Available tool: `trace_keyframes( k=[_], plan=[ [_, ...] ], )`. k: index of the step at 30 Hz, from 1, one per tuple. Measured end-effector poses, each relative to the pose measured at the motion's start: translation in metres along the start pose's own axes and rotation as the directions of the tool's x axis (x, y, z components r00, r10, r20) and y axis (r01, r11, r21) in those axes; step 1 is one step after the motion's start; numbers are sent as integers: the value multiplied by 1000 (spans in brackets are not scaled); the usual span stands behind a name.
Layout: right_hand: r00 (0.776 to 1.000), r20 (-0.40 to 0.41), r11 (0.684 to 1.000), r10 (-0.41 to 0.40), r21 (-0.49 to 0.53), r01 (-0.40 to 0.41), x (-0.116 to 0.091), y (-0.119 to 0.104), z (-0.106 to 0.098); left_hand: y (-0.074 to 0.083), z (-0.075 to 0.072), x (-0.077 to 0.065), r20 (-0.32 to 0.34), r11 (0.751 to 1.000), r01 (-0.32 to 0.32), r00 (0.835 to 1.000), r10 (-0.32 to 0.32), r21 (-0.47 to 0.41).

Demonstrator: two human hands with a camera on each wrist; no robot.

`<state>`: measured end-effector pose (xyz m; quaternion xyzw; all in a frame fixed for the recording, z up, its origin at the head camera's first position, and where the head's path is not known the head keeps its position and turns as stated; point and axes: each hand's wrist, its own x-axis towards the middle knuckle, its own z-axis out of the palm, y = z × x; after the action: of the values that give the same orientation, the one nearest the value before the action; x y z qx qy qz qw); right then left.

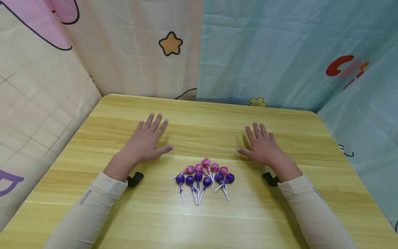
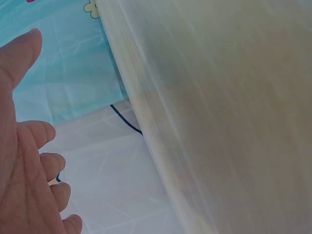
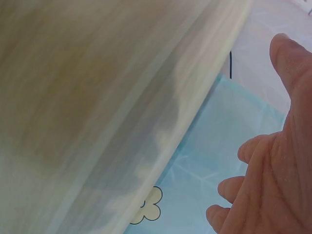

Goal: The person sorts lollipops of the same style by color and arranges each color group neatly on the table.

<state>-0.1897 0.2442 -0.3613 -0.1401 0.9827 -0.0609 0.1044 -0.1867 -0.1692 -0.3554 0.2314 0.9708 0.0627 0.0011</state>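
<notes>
Several lollipops lie in a loose cluster at the middle of the wooden table. Pink-wrapped lollipops (image 1: 206, 162) form the back row, and purple-wrapped lollipops (image 1: 189, 180) the front row, their white sticks mostly toward the person. To the left and farther back is my left hand (image 1: 144, 141), palm down with fingers spread and holding nothing. My right hand (image 1: 262, 147) is on the other side of the cluster, its fingers likewise spread and nothing in them. Neither hand touches a lollipop. Both wrist views show bare palms and fingers, with no lollipops visible.
The wooden table (image 1: 199, 224) has rounded back corners. Behind it hangs a printed curtain (image 1: 264, 45), beige on the left and light blue on the right, with more fabric along both sides. A black strap piece (image 1: 135, 180) shows under the left wrist, another black piece (image 1: 270, 180) under the right.
</notes>
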Motion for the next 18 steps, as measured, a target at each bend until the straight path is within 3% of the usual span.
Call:
trace_keyframes(
  k=[11,18],
  plan=[
    [1000,-11,1000,-8,-19,8,1,-3,-1,3,-2,-2,-1,1000,-8,1000,8,-6],
    [1000,-18,999,-26,-26,25,0,-6,-4,4,-2,-3,25,997,-15,1000,17,-79]
  ],
)
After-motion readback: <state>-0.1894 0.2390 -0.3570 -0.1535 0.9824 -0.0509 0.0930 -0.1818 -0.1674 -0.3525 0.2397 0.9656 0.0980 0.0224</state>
